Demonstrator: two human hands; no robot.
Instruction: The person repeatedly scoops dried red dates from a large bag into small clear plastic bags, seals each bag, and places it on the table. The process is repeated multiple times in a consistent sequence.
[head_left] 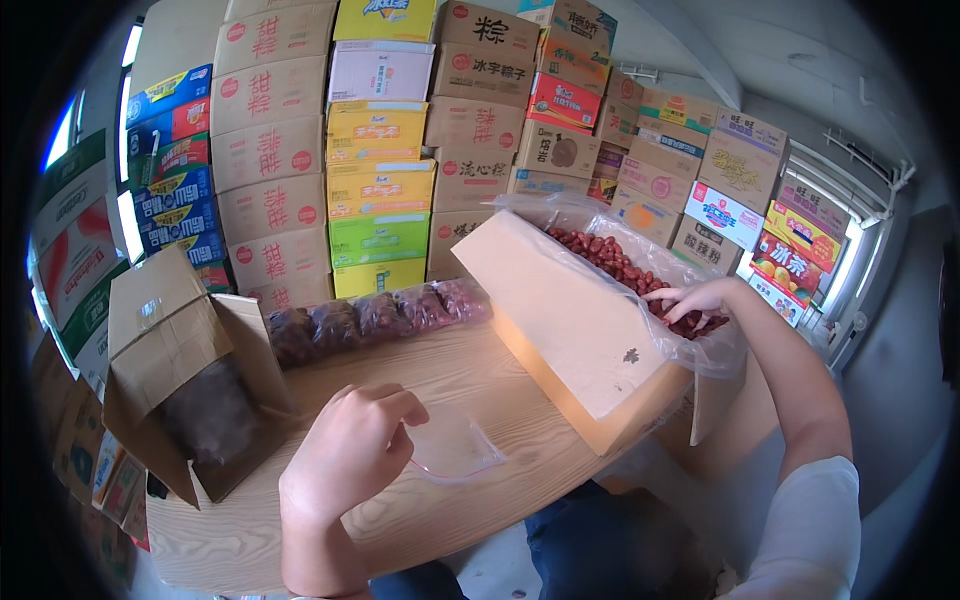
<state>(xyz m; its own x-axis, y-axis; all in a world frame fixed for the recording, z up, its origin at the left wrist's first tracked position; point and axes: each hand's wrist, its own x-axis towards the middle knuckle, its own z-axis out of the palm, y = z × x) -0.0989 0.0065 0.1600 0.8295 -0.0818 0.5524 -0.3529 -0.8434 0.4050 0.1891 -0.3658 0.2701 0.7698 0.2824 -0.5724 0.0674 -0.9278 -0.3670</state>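
Observation:
My right hand (695, 300) reaches into a large cardboard box (570, 320) lined with clear plastic. Its fingers curl down among the red dates (605, 255), and their tips are partly hidden there. Over the table, my left hand (350, 440) is closed, its fingers bent inward at the edge of a clear zip bag (455, 445). The bag looks flat, with a thin reddish line along its near edge. Behind it, several filled clear bags of dark red dates (385, 318) stand in a row along the far side of the table.
An open cardboard carton (165, 345) stands at the table's left, with a dark plastic-wrapped mass (210, 410) inside. The wooden table (400, 540) has a curved near edge above my legs. Tall stacks of cardboard cartons (270, 120) rise behind it, with more (740, 165) at the right.

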